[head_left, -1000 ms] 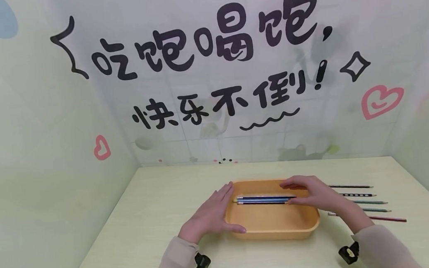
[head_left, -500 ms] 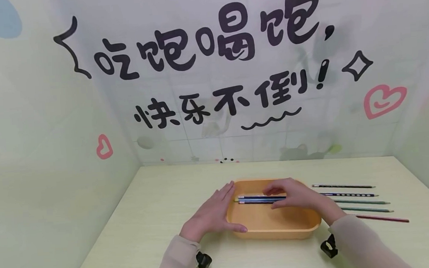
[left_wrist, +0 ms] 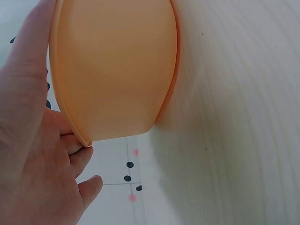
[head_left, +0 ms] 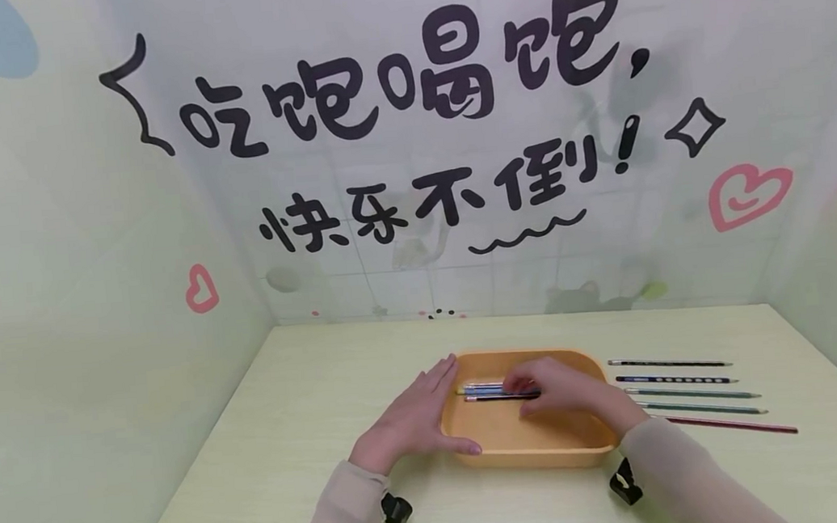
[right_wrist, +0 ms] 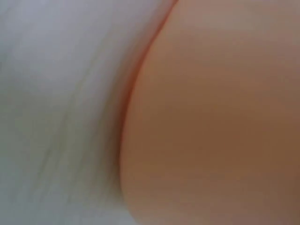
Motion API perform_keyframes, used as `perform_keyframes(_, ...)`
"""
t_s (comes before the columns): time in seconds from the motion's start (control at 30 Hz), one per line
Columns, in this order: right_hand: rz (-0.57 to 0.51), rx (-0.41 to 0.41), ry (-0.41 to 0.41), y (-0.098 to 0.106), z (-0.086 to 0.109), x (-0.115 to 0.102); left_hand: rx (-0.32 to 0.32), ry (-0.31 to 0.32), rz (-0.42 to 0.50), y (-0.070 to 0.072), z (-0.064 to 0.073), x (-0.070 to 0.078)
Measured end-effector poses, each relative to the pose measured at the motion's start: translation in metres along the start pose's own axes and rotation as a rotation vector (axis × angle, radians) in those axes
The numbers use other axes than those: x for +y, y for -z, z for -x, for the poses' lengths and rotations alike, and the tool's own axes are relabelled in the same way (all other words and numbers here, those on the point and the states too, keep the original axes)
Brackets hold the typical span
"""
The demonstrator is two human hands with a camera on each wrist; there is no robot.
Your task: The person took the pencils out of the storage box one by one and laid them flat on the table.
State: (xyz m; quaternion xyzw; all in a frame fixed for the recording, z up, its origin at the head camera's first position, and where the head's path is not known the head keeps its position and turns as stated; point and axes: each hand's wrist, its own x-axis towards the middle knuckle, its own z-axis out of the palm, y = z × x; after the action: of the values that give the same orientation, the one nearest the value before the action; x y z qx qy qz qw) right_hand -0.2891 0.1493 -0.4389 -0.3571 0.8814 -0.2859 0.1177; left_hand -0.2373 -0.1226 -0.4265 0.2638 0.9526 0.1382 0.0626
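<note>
An orange plastic tray (head_left: 503, 434) stands on the table, with a few pencils (head_left: 482, 391) lying lengthwise against each other inside it. My left hand (head_left: 411, 416) rests on its left end, fingers along the rim and thumb at the near edge. Seen from the left wrist, the fingertips (left_wrist: 82, 157) touch the rim of the tray (left_wrist: 112, 70). Inside the tray, my right hand (head_left: 555, 390) reaches over the pencils, fingers bent down onto them and thumb on their near side. Whether it pinches one is hidden. The right wrist view holds only the tray's outer wall (right_wrist: 211, 117) and table.
Right of the tray several more pencils lie roughly parallel on the table: a black one (head_left: 669, 363), a dark blue spotted one (head_left: 678, 379), green ones (head_left: 701, 392) and a red one (head_left: 736, 424). A lettered white backdrop (head_left: 420, 286) rises behind the table.
My right hand has moved left and down from the tray's right end to the pencils inside, its fingers bending. The pencils there now lie slightly differently. The left hand has stayed put.
</note>
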Motion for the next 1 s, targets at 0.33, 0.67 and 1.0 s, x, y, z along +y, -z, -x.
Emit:
perform_keyframes(0.33,0.067,-0.027,0.030,-0.0048,-0.0036,-0.0062,0.005,0.001,0.007,0.0000,0.0018,0.0007)
perform_keyframes(0.67,-0.034,-0.032,0.060,-0.0040,0.0013,-0.0030,-0.001,-0.001,0.009,-0.0003,0.0002,0.0011)
perform_keyframes(1.0,-0.071,-0.021,0.114,0.0004,0.0047,-0.0102,-0.001,0.002,0.010,0.0012,0.0008,0.0014)
